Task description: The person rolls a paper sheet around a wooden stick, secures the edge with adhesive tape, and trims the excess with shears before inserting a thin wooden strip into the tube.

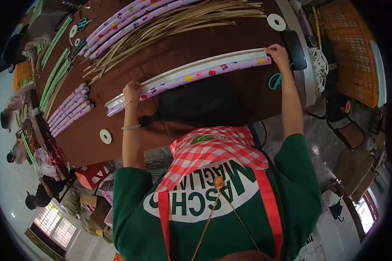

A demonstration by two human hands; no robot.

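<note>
A long piece of purple wrapping paper (209, 73) with gift prints lies across the brown table in front of me, partly rolled, its white inner side showing. A thin tan strip (196, 65) runs lengthwise along that white side. Near the paper's left end, my left hand (133, 91) has its fingers closed on the edge. At the far right end, my right hand (278, 56) pinches the paper's upper corner. Teal scissors (274, 81) lie just below my right hand. Some fingertips of the left hand are hidden.
Loose tan strips (161, 37) and purple rolls (130, 19) lie farther back. Shorter purple rolls (72, 108) and green rolls (55, 80) are at left. White tape rolls (106, 136) sit on the brown table (80, 150). A black bag (200, 102) lies at the near edge. People stand at far left.
</note>
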